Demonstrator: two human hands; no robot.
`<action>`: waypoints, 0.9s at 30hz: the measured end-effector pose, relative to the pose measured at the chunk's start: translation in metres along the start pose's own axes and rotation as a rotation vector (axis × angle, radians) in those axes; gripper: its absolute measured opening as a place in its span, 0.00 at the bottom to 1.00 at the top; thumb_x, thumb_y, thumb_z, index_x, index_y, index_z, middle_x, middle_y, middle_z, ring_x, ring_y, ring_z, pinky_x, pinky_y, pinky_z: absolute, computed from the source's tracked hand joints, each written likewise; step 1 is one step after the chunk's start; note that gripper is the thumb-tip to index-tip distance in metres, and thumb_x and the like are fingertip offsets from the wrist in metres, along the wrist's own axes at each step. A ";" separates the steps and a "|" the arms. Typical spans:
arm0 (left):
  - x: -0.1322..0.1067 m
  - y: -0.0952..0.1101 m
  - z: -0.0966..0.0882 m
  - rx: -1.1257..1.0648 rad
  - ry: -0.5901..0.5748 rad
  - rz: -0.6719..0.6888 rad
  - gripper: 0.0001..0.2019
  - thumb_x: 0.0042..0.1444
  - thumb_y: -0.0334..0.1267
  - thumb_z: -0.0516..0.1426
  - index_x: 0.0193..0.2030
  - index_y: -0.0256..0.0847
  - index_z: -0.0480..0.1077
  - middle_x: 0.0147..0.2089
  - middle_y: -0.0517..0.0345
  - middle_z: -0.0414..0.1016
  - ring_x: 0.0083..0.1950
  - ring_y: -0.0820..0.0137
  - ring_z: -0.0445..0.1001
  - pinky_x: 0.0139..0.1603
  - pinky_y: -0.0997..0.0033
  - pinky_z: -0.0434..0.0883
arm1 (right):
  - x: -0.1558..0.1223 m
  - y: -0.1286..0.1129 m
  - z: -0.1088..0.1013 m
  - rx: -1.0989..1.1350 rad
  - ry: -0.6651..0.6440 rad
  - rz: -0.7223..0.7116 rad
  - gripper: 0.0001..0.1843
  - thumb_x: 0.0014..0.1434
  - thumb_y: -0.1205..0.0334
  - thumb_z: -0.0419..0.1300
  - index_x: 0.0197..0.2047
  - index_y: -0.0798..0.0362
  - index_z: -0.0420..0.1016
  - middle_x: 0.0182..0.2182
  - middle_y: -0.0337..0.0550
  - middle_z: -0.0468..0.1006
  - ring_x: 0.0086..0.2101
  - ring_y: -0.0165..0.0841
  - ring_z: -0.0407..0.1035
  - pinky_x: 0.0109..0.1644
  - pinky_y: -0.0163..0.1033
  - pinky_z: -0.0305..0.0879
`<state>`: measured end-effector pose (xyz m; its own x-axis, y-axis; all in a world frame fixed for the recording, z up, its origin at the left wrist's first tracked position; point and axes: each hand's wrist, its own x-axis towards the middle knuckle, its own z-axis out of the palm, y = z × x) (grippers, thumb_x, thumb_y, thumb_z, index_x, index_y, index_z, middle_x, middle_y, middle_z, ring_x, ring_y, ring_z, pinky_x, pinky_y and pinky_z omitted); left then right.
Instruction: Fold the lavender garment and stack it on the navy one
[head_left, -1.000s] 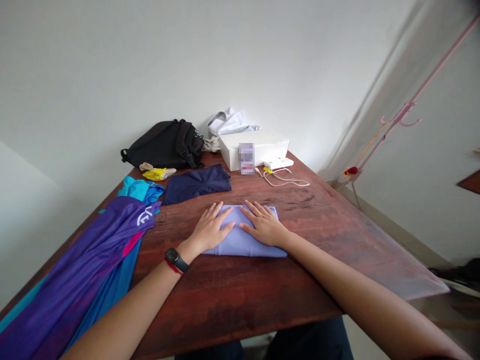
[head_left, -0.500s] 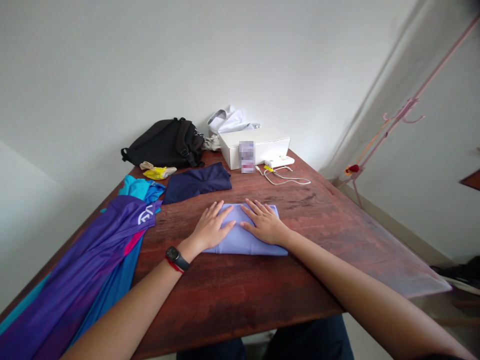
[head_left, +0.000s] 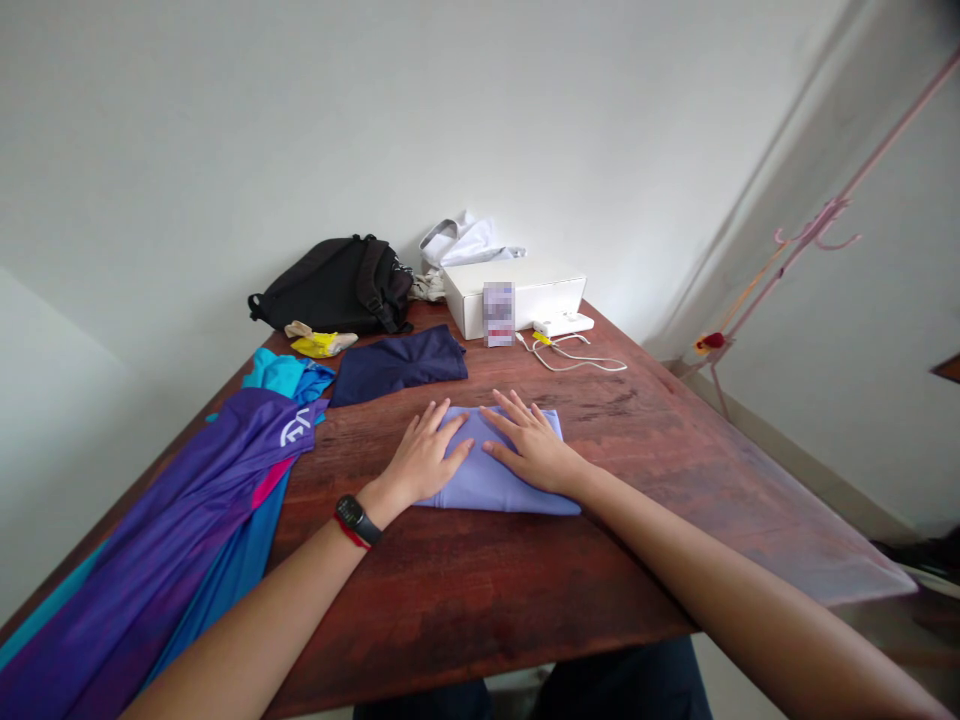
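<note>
Both hands flat, fingers spread, gripping nothing: left hand [head_left: 422, 462] and right hand [head_left: 531, 450] pressing folded lilac cloth [head_left: 495, 480] onto mid desk [head_left: 480, 590], likely to flatten creases, with navy cloth [head_left: 399, 364] far-left and purple jerseys [head_left: 187, 520] hanging off left edge.

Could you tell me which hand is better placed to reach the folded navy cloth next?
Probably the left hand: the folded navy cloth lies on its side, while the right hand would cross over.

Your left wrist carries a black smartwatch [head_left: 352, 514] beside a thin red band [head_left: 349, 533]. Both forearms are bare, unsleeved. Your lap shows dark trousers [head_left: 600, 685].
</note>
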<state>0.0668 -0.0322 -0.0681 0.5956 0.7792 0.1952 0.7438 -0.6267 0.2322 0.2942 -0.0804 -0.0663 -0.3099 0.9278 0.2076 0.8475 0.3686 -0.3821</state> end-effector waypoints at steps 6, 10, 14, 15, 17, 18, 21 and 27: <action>-0.003 0.016 -0.022 -0.053 0.297 0.365 0.20 0.68 0.44 0.55 0.63 0.39 0.68 0.63 0.45 0.72 0.67 0.54 0.66 0.67 0.49 0.64 | -0.005 -0.019 -0.017 0.276 0.044 -0.376 0.19 0.70 0.63 0.53 0.62 0.50 0.72 0.58 0.53 0.74 0.57 0.42 0.69 0.62 0.50 0.66; -0.005 0.021 -0.029 -0.071 0.313 0.509 0.13 0.69 0.44 0.55 0.51 0.38 0.73 0.51 0.47 0.79 0.60 0.52 0.71 0.60 0.48 0.68 | -0.009 -0.027 -0.025 0.376 -0.059 -0.470 0.13 0.65 0.70 0.53 0.50 0.53 0.75 0.42 0.47 0.80 0.40 0.36 0.74 0.47 0.40 0.70; -0.006 0.021 -0.030 -0.079 0.260 0.553 0.17 0.70 0.49 0.52 0.44 0.36 0.73 0.42 0.47 0.78 0.53 0.54 0.73 0.55 0.51 0.69 | -0.011 -0.030 -0.028 0.408 -0.081 -0.463 0.10 0.63 0.72 0.54 0.43 0.54 0.74 0.33 0.42 0.78 0.31 0.32 0.69 0.39 0.35 0.66; -0.006 0.022 -0.029 -0.089 0.249 0.558 0.18 0.71 0.49 0.51 0.43 0.36 0.73 0.41 0.47 0.77 0.52 0.54 0.72 0.54 0.52 0.69 | -0.011 -0.031 -0.028 0.421 -0.081 -0.467 0.10 0.62 0.72 0.54 0.43 0.54 0.74 0.32 0.41 0.78 0.29 0.31 0.68 0.37 0.34 0.65; -0.008 0.022 -0.029 -0.113 0.233 0.563 0.20 0.72 0.49 0.48 0.41 0.36 0.72 0.41 0.45 0.76 0.51 0.54 0.72 0.54 0.52 0.69 | -0.011 -0.032 -0.029 0.447 -0.081 -0.472 0.10 0.61 0.72 0.54 0.42 0.54 0.74 0.30 0.39 0.76 0.27 0.29 0.65 0.35 0.33 0.63; -0.008 0.023 -0.029 -0.126 0.230 0.561 0.20 0.73 0.49 0.47 0.40 0.36 0.71 0.40 0.45 0.75 0.51 0.54 0.71 0.55 0.52 0.69 | -0.012 -0.032 -0.030 0.457 -0.082 -0.471 0.11 0.60 0.73 0.54 0.42 0.54 0.75 0.29 0.38 0.76 0.26 0.29 0.64 0.34 0.33 0.62; -0.010 0.026 -0.030 -0.166 0.227 0.549 0.20 0.72 0.48 0.47 0.38 0.37 0.70 0.38 0.47 0.73 0.49 0.55 0.70 0.54 0.53 0.68 | -0.013 -0.033 -0.031 0.476 -0.087 -0.463 0.12 0.59 0.74 0.54 0.43 0.54 0.76 0.30 0.39 0.77 0.26 0.28 0.65 0.33 0.32 0.62; -0.013 0.036 -0.035 -0.253 0.313 0.553 0.20 0.69 0.47 0.52 0.26 0.42 0.61 0.28 0.55 0.65 0.41 0.61 0.66 0.45 0.59 0.68 | -0.016 -0.033 -0.032 0.473 -0.132 -0.515 0.19 0.57 0.75 0.53 0.48 0.55 0.78 0.31 0.40 0.80 0.26 0.28 0.66 0.33 0.32 0.62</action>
<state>0.0754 -0.0655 -0.0283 0.7235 0.3289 0.6069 0.2387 -0.9442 0.2272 0.2848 -0.1088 -0.0280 -0.6957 0.6171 0.3677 0.3105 0.7199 -0.6208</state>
